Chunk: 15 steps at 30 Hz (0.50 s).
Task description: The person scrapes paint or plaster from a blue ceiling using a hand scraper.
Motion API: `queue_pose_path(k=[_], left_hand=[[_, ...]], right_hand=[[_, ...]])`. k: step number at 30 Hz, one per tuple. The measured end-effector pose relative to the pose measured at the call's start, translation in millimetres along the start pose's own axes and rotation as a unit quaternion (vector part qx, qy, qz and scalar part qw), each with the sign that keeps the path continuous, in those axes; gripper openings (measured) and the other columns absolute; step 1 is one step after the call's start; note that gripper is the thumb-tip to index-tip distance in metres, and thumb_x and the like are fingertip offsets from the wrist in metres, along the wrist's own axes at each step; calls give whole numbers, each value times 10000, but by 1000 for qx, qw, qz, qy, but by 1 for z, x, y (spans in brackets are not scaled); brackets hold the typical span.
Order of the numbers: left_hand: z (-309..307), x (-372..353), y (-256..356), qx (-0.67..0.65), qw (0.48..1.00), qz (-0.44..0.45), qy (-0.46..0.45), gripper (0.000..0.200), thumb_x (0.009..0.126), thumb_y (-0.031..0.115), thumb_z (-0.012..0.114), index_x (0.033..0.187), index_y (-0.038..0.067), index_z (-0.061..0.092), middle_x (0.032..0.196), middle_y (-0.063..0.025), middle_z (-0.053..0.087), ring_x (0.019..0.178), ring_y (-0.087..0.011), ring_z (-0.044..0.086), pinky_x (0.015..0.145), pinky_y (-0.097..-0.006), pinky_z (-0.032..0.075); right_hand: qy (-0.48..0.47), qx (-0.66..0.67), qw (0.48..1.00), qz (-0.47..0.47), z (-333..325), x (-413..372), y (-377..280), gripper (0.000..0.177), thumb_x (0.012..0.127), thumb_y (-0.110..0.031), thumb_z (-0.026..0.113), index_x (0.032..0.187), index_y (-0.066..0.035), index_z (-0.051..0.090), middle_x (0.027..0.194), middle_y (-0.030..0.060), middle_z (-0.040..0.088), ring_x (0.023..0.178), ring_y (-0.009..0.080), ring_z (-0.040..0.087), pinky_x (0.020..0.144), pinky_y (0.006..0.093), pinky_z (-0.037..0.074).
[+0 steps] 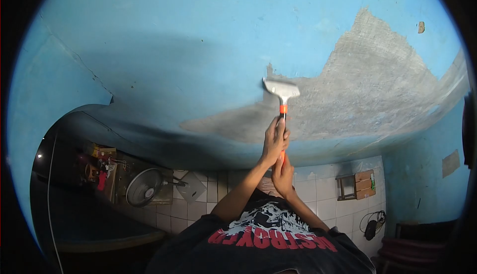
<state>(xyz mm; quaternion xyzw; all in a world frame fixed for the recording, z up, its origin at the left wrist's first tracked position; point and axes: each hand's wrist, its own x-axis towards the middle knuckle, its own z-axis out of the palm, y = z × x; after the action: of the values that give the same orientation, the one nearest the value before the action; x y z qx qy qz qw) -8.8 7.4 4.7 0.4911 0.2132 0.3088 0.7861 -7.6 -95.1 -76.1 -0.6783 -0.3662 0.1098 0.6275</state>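
A long-handled scraper (282, 89) with a wide metal head and an orange-and-black handle is held upright against the blue wall (223, 25). Its head lies at the border between blue paint and a bare grey patch (343, 85). My left hand (275, 141) is wrapped round the upper part of the handle, below the orange collar. Lower down, near the handle's end, my right hand (282, 175) grips it too, just beneath the left.
A standing fan (144, 187) is at the lower left, near a cluttered shelf (107, 164). On the tiled floor (318, 189) at the right are a small wooden stool (364, 184) and a black coiled cable (370, 228). Dark red stacked items (412, 251) stand lower right.
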Motion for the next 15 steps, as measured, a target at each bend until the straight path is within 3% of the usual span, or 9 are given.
queue_pose_path(k=[4,6,8,10,13,14,15], left_hand=[[-8,-7,-9,-69,995,-71,-23,334,1070,449,472,1067,115,462,724,36,419,486,-16,333,422,-181,270],[-7,-6,-4,-84,993,-65,-48,342,1068,463,464,1055,121,459,723,38,414,489,-20,326,422,-176,275],[-9,-3,-9,-78,994,-64,-45,340,1073,460,454,1053,120,458,722,39,406,491,-20,317,427,-173,280],[-13,0,-19,-72,995,-54,-46,349,1073,463,449,1056,115,457,723,40,407,491,-18,327,430,-170,285],[-18,-1,-30,-50,996,-52,-50,352,1076,457,447,1061,105,458,723,42,406,494,-15,338,432,-172,283],[-15,0,-26,-56,996,-46,-47,359,1075,459,448,1064,101,463,723,42,408,495,-14,343,432,-172,283],[-9,0,-16,-62,996,-39,-44,365,1074,461,449,1066,96,469,722,42,411,495,-13,348,432,-173,283]], right_hand=[[-36,17,996,82,-11,-17,-5,376,1099,-284,416,946,38,533,565,40,484,495,111,451,450,341,343],[-48,67,985,149,-13,-16,-13,407,1102,-317,410,932,33,528,565,16,467,500,106,436,455,330,341],[-43,63,985,153,-12,-14,-8,406,1102,-312,413,910,26,529,566,26,464,519,107,444,465,328,347],[-25,8,995,93,-8,-14,7,381,1077,-300,459,929,39,555,646,231,582,549,365,603,523,450,430],[-4,1,998,58,-2,-21,25,360,1074,-281,467,926,37,548,664,243,581,564,394,591,533,465,422],[-3,1,998,57,-3,-17,19,360,1074,-281,467,926,37,548,664,243,581,564,394,591,533,465,422],[3,3,999,39,-5,-9,6,372,1086,-278,445,907,32,545,624,156,546,542,257,524,499,405,389]])
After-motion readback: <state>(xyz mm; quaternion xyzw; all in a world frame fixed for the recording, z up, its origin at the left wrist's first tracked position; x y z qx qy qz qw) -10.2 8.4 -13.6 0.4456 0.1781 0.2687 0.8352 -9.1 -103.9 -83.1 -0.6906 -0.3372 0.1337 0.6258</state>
